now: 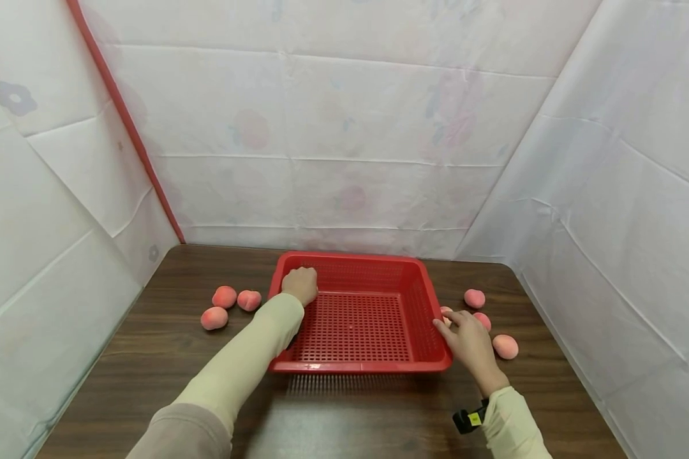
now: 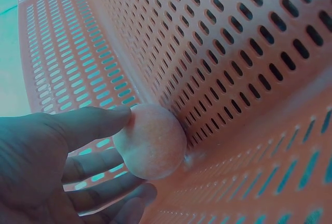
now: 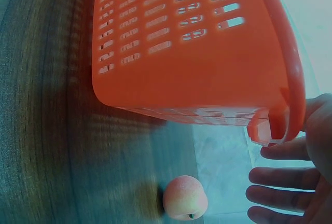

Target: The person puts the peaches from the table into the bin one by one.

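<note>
A red perforated basket (image 1: 356,366) stands in the middle of a dark wooden table. My left hand (image 1: 300,285) reaches into its far left corner. In the left wrist view, thumb (image 2: 98,123) and fingers hold a pink peach (image 2: 150,141) against the basket wall (image 2: 233,53), low in the corner. My right hand (image 1: 448,320) lies outside the basket's right side with straight fingers (image 3: 280,177), the thumb touching the rim (image 3: 293,79). A peach (image 3: 185,198) sits on the table just below that hand.
Three peaches (image 1: 224,296) (image 1: 249,299) (image 1: 214,317) lie left of the basket. More peaches (image 1: 474,298) (image 1: 504,346) lie on its right, around my right hand. White sheets wall the table at the back and both sides.
</note>
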Demonstrator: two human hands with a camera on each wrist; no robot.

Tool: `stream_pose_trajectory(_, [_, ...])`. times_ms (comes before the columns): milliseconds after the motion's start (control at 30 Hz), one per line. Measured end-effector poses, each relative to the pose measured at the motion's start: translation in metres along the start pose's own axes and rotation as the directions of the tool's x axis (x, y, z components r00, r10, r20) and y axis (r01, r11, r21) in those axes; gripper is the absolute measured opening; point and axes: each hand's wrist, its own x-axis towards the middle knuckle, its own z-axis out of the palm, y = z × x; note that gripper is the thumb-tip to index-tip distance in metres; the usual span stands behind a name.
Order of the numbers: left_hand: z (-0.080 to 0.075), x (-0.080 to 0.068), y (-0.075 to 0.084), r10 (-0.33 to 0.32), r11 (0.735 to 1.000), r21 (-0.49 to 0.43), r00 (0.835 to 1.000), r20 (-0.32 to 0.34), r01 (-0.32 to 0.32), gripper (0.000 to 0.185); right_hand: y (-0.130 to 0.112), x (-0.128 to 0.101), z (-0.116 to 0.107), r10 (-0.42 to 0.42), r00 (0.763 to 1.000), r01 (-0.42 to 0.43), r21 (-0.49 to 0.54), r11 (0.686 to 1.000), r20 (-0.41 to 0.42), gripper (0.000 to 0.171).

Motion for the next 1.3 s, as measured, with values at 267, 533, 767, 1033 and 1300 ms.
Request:
stream_pose_trajectory(267, [0.000, 0.000, -0.002, 0.007, 1.000, -0.014, 1.000, -0.002, -0.007, 0.025, -0.001, -0.002, -0.004, -0.008, 1.000, 0.008, 0.006, 1.000, 0.000, 0.040])
stream_pose_trajectory(533, [-0.003, 0.000, -0.001, 0.026, 0.997, -0.071, 0.999, 0.023, -0.024, 0.031, 0.000, -0.006, -0.005, 0.021, 0.999, -0.022, 0.005, 1.000, 0.039, 0.037])
stream_pose_trajectory(767, [-0.026, -0.004, 0.002, 0.036, 0.998, -0.047, 0.999, -0.001, -0.036, 0.015, -0.001, -0.003, -0.004, 0.003, 1.000, -0.003, 0.000, 1.000, 0.022, 0.039])
stream_pose_trajectory(1033, [-0.053, -0.005, -0.005, 0.034, 0.998, -0.042, 0.998, -0.055, -0.036, 0.019, 0.002, -0.002, -0.002, -0.016, 1.000, 0.016, 0.012, 1.000, 0.018, 0.037])
stream_pose_trajectory(1300, [-0.068, -0.007, -0.008, 0.037, 0.997, -0.060, 0.993, -0.108, -0.044, 0.023, 0.006, 0.000, -0.001, -0.021, 1.000, 0.021, 0.001, 1.000, 0.002, 0.039])
